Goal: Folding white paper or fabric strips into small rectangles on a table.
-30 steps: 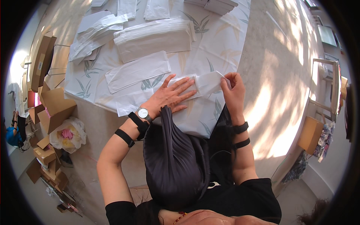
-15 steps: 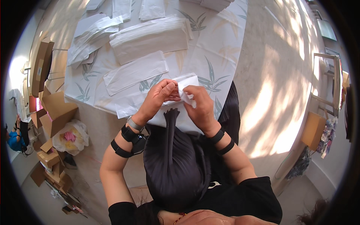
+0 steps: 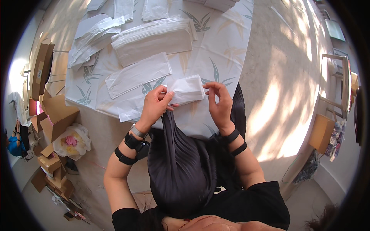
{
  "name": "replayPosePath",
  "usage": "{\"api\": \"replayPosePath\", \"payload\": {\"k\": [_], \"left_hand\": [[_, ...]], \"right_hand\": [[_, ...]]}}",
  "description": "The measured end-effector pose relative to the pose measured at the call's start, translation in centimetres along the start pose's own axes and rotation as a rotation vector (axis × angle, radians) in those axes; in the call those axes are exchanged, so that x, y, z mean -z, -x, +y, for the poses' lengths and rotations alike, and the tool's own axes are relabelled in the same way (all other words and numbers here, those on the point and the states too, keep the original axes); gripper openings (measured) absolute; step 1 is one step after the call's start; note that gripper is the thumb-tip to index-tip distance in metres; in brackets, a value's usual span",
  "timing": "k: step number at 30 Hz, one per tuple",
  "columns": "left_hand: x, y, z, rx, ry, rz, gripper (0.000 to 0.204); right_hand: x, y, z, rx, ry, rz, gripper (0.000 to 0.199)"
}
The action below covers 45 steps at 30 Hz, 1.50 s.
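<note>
A small folded white paper piece (image 3: 189, 88) lies over the table's near edge, creased across its face. My left hand (image 3: 154, 106) pinches its left end, thumb on top and fingers underneath. At its right end my right hand (image 3: 220, 104) is open, with thumb and forefinger apart and the fingertip close to the paper's edge; whether it touches I cannot tell. Just below my left fingers rises a gathered peak of dark pleated cloth (image 3: 179, 165); whether those fingers also grip it is hidden. A flat long white paper strip (image 3: 138, 75) lies beyond my left hand.
A thick stack of white paper (image 3: 154, 44) sits farther back on the patterned tablecloth (image 3: 219, 50), with a looser pile (image 3: 92, 40) to its left. Open cardboard boxes (image 3: 58, 111) and a plastic bag (image 3: 73, 140) stand on the floor at left. Another person (image 3: 15, 142) is at far left.
My right hand has let go of the white paper and moved right. The paper now lies flatter and more spread out, while my left hand, shifted slightly left, keeps its end pinched.
</note>
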<state>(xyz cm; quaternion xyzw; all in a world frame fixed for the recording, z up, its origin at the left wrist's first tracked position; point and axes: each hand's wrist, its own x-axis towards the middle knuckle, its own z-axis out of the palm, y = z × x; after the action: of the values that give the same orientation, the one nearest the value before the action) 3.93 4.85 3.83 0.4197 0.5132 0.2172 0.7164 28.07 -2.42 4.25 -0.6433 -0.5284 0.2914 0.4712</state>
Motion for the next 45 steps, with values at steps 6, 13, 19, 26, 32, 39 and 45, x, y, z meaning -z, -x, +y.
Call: {"api": "replayPosePath", "payload": {"k": [6,13,19,26,32,39,45], "left_hand": [[0.6,0.3,-0.2,-0.001,-0.145,-0.011,0.025],[0.4,0.4,0.0,0.006,-0.178,0.013,0.031],[0.8,0.2,-0.9,0.006,-0.195,0.011,0.032],[0.6,0.4,-0.5,-0.005,-0.218,0.022,0.032],[0.3,0.8,0.5,0.015,-0.288,0.075,0.030],[0.6,0.7,0.1,-0.009,-0.315,0.088,0.028],[0.6,0.4,-0.2,-0.025,-0.329,0.096,0.028]], "right_hand": [[-1.2,-2.1,-0.8,-0.115,-0.223,0.030,0.015],[-2.0,-2.7,-0.5,-0.174,-0.222,-0.072,0.016],[-1.9,-2.8,1.2,-0.175,-0.196,-0.098,0.016],[-1.9,-2.9,-0.3,-0.130,-0.271,-0.080,0.016],[-2.1,-2.5,-0.9,-0.148,-0.189,-0.100,0.016],[-2.3,-2.4,-0.7,-0.130,-0.159,-0.113,0.016],[-2.6,-2.2,0.1,-0.110,-0.129,-0.101,0.015]]}}
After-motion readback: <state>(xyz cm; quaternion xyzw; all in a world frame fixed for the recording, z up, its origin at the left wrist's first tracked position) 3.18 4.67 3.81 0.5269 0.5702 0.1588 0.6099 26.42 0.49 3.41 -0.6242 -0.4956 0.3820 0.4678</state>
